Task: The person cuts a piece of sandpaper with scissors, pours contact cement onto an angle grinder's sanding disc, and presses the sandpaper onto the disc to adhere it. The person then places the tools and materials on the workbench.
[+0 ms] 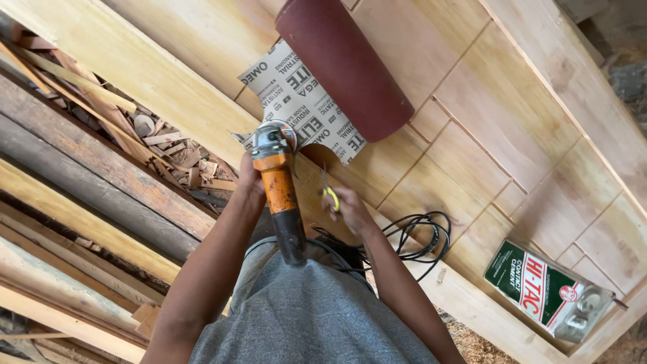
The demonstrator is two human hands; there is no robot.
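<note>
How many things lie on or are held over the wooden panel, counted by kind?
Power tools: 1, the orange angle grinder, held by the left hand
Cutting tools: 1, the yellow-handled scissors, in the right hand
Sandpaper rolls: 1, the dark red roll with its printed backing
Cans: 1, the green and white metal can
Cables: 1, the black cable
Total: 5

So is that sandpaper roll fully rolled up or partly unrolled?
Partly unrolled: the sandpaper roll has a loose sheet end lying flat on the wooden panel, printed backing up.
</note>
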